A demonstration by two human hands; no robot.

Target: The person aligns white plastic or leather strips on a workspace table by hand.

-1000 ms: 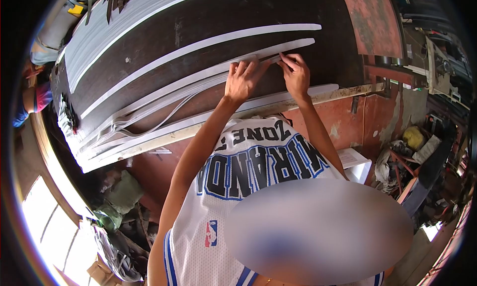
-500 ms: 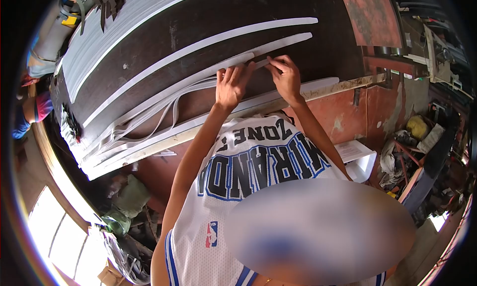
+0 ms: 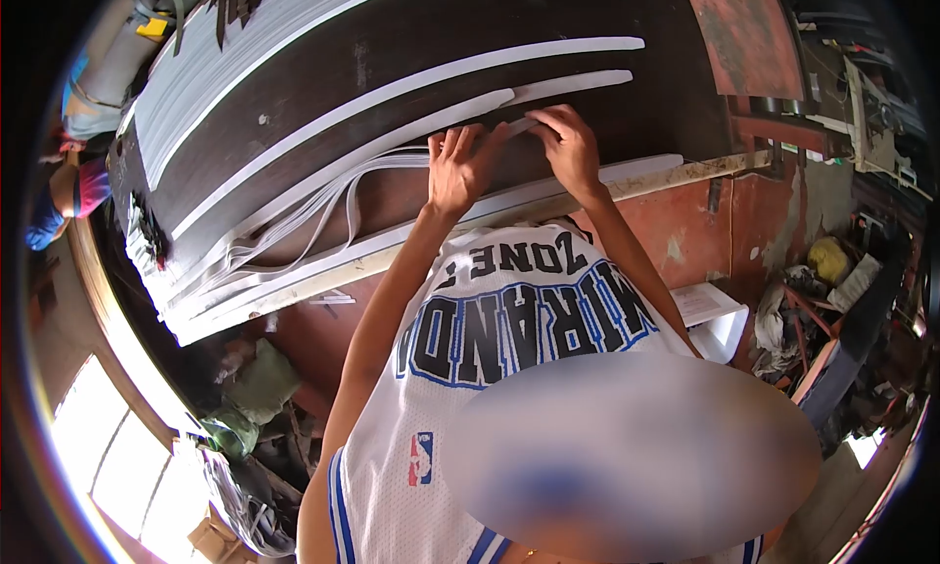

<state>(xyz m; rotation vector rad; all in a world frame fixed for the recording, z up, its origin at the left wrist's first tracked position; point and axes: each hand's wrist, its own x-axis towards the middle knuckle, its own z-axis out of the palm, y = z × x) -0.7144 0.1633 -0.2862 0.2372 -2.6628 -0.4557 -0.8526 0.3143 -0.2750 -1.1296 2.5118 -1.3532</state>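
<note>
My left hand (image 3: 457, 172) is closed around the end of a bundle of thin pale strips (image 3: 387, 159), which fan out and sag to the left. Thumb and forefinger of my right hand (image 3: 571, 151) pinch the tip of one strip (image 3: 519, 126) that spans the gap between both hands. Just beyond my fingers, a white strip with a tapered end (image 3: 446, 117) lies over a second strip (image 3: 597, 83) on the dark tabletop (image 3: 578, 11). Farther off lies a separate long white strip (image 3: 441, 74).
A large stack of white strips (image 3: 255, 50) fills the table's far left. One strip (image 3: 636, 166) runs along the near edge. Dark straps (image 3: 230, 6) hang at the top left, near another person's arm (image 3: 64, 190). A white container (image 3: 720, 324) is low on the right.
The tapered white strip beyond my hands has shifted slightly relative to the one under it, covering more of it. My hands keep nearly the same hold; the whole view has shifted slightly.
</note>
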